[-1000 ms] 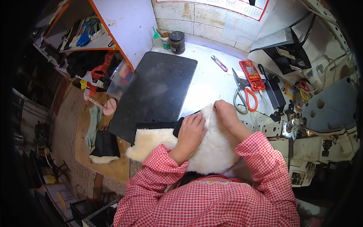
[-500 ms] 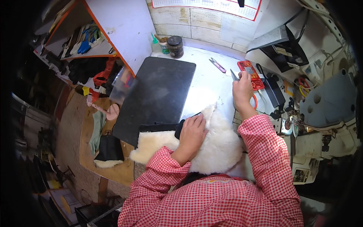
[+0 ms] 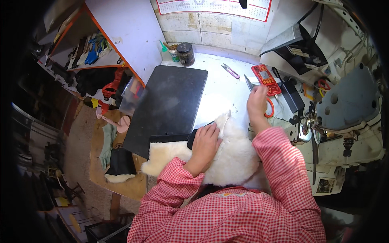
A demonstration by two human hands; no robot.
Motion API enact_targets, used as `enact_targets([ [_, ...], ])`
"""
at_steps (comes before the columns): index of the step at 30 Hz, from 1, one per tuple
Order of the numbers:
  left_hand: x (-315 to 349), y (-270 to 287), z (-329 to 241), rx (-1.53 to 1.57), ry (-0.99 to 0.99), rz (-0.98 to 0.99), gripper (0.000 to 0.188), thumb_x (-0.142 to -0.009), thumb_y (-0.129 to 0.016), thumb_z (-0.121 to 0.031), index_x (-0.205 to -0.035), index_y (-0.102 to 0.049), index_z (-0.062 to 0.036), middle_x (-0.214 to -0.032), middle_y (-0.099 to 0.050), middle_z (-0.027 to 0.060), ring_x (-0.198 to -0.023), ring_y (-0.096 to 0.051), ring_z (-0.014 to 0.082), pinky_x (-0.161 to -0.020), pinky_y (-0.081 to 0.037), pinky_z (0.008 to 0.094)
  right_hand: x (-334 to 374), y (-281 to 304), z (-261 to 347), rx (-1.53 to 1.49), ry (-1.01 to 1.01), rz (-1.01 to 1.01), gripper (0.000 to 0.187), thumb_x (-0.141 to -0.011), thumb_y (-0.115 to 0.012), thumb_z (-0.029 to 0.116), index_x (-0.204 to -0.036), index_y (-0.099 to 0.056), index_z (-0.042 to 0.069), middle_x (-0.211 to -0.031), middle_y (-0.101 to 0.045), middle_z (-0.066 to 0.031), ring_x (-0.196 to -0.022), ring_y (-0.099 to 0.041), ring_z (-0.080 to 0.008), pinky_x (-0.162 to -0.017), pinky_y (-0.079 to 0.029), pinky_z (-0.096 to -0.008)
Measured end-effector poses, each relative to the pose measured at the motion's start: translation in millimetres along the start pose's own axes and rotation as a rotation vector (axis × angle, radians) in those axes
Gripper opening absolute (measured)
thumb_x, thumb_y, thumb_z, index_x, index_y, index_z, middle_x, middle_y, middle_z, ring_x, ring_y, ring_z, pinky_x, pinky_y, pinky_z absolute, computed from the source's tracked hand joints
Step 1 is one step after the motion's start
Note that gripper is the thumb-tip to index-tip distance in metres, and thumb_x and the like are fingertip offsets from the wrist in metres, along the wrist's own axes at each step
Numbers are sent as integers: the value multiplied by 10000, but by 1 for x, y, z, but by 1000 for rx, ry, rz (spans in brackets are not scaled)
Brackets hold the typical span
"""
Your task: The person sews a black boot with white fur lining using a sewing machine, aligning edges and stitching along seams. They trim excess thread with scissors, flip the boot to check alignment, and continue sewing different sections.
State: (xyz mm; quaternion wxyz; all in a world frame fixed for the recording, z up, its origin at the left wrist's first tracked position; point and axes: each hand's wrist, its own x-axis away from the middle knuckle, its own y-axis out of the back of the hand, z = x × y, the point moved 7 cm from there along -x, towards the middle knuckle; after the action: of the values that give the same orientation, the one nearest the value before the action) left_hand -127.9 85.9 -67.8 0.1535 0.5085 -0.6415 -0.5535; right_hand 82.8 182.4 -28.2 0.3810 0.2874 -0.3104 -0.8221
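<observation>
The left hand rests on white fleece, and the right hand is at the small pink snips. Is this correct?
Wrong tool: the head view shows the right hand at the large scissors instead. The left hand rests on white fleece.

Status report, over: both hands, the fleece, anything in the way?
Left hand resting on white fleece. Right hand over orange-handled scissors, grip unclear. Fleece lying on worktable; red phone close beside scissors, possibly in the way.

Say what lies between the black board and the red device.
Pink snips, then the scissors blade and a white paper strip; the head view shows it.
</observation>
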Motion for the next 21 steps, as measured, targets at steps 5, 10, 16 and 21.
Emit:
enact_targets([
  [5,-4,0,7,117,89,86,477,-760,-741,-204,-1190,-632,-29,-1317,-575,124,-1208,-517,300,-1037,-384,424,30,-1,17,-39,384,-58,572,-779,-747,143,-1266,-471,29,-1265,-491,-164,-1193,-476,-353,-1016,-384,-436],
  [10,-31,12,23,252,178,179,567,-808,-734,-208,-1313,-546,-32,-1330,-553,157,-1231,-492,349,-1026,-406,410,68,-39,-20,61,209,310,338,-821,-717,252,-1099,-636,79,-1151,-569,-105,-1125,-518,-305,-910,-422,-436],
  [16,-66,-10,36,262,280,322,467,-798,-741,-173,-1226,-619,-30,-1089,-611,143,-1068,-570,304,-926,-464,372,66,-51,-23,9,123,498,242,-817,-694,264,-929,-690,49,-903,-667,-120,-891,-643,-292,-798,-503,-412],
  [21,-63,-38,52,482,393,302,392,-766,-759,-142,-1133,-665,-41,-1067,-614,130,-1052,-574,305,-910,-470,395,62,-65,-30,-197,-37,572,224,-795,-707,238,-904,-686,44,-830,-696,-130,-774,-662,-267,-724,-510,-377],
])
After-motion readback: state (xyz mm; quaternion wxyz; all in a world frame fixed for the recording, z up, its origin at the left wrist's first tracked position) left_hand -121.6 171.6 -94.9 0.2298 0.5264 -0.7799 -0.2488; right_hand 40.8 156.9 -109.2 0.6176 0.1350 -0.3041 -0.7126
